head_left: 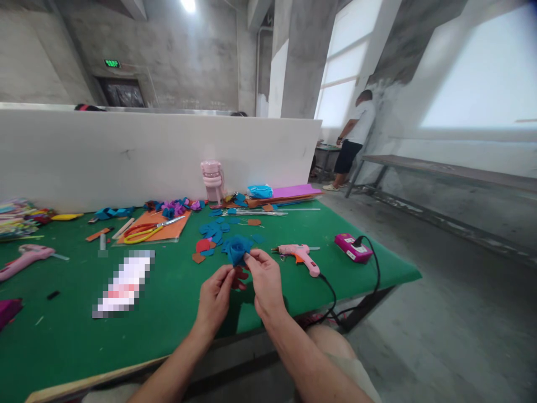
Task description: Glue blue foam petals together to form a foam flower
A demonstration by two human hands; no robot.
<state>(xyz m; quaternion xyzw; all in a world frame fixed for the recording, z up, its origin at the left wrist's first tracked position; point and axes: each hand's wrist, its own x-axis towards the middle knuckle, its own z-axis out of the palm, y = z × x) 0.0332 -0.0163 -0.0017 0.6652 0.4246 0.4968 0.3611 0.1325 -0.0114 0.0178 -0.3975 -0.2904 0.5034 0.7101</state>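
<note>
A blue felt flower (237, 249) is held up over the green table (168, 302) near its front edge. My left hand (215, 299) pinches its lower part from the left. My right hand (265, 282) pinches it from the right, fingers closed on the stem end. A dark red felt piece (240, 278) shows between the two hands, just below the flower. Loose blue and red felt petals (212, 232) lie on the table behind the flower. A pink glue gun (298, 254) lies just to the right of my right hand.
Orange-handled scissors (145, 230) rest on an orange sheet. A second pink glue gun (25, 258) lies at the far left. A pink power strip (353, 248) with a black cable sits near the right corner. A white partition (126, 151) backs the table. A person (354, 140) stands far right.
</note>
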